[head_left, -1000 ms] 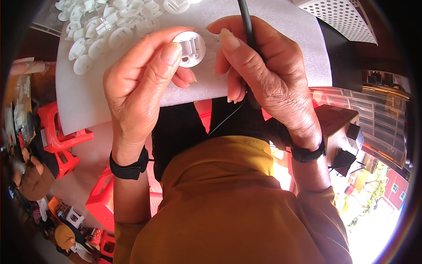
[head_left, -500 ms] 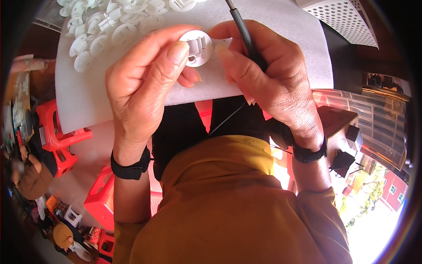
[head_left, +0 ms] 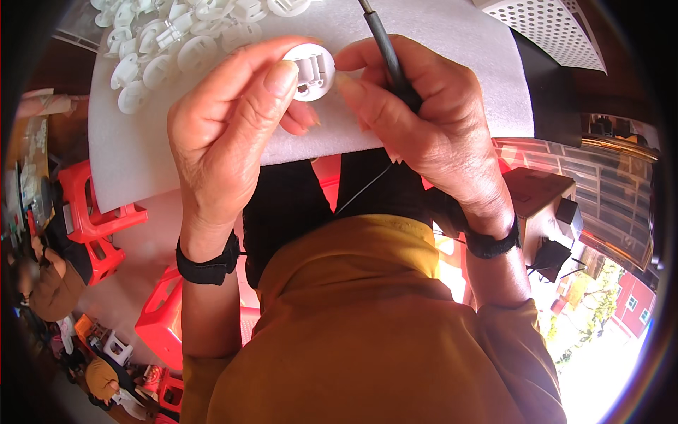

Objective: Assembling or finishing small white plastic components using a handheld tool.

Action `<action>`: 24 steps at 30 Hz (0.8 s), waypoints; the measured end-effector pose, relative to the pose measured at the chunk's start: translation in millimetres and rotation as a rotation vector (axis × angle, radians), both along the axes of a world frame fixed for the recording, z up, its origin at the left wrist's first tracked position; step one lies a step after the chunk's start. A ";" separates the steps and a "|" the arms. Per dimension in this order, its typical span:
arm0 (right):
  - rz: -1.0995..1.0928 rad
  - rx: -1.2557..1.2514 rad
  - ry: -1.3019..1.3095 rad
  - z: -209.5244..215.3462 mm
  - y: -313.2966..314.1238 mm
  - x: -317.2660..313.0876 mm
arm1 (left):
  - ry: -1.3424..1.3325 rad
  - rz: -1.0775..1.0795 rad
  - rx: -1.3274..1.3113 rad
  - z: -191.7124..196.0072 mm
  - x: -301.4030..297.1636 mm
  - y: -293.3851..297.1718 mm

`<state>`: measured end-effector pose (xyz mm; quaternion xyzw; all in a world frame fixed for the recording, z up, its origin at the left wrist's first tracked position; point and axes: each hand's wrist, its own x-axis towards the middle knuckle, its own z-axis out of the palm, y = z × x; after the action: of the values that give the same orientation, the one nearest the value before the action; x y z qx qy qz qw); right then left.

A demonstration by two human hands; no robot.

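My left hand (head_left: pixel 229 124) is closed, pinching a round white plastic part (head_left: pixel 309 73) between thumb and fingers. The part's face shows raised ribs, slots and a small dark hole. Close to its right edge are the thumb and forefinger of my right hand (head_left: pixel 431 116). That hand is closed around a slim tool with a dark handle (head_left: pixel 390 56) and a metal shaft, which points up and away. Whether its fingertips also pinch something small, I cannot tell. Both hands are above the near part of a table covered with a white foam sheet (head_left: pixel 452 42).
Several similar white plastic parts (head_left: pixel 198 53) lie heaped at the far left of the sheet. A white perforated box (head_left: pixel 540 28) stands at the far right. Red stools (head_left: pixel 92 205) are on the floor to the left, with people (head_left: pixel 53 290) beyond. A thin cord (head_left: pixel 364 187) hangs below my right hand.
Both hands, with the white part and the tool, have shifted slightly left. The part has turned a little in my left fingers. Both grips stay the same.
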<state>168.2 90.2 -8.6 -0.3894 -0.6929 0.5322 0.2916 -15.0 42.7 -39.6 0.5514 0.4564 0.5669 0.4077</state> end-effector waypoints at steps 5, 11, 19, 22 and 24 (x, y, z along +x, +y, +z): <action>-0.026 0.010 0.002 -0.2 -1.2 0.9 | 0.009 0.014 0.004 1.5 1.9 0.1; -0.059 -0.015 0.035 -3.1 -4.9 1.2 | 0.010 0.021 0.008 0.9 3.9 -2.4; -0.048 0.092 0.006 -3.1 -8.2 2.6 | -0.068 0.028 0.089 -2.9 5.4 1.0; -0.064 0.078 0.011 -3.7 -6.6 3.4 | -0.096 0.023 0.078 -2.3 4.8 4.2; -0.068 0.164 0.028 -10.7 -3.4 2.9 | -0.111 0.025 0.063 -1.4 4.3 5.1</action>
<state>171.2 86.8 -19.2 -0.3803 -0.7164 0.4688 0.3500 -10.6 47.8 -41.0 0.5260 0.4219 0.6157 0.4076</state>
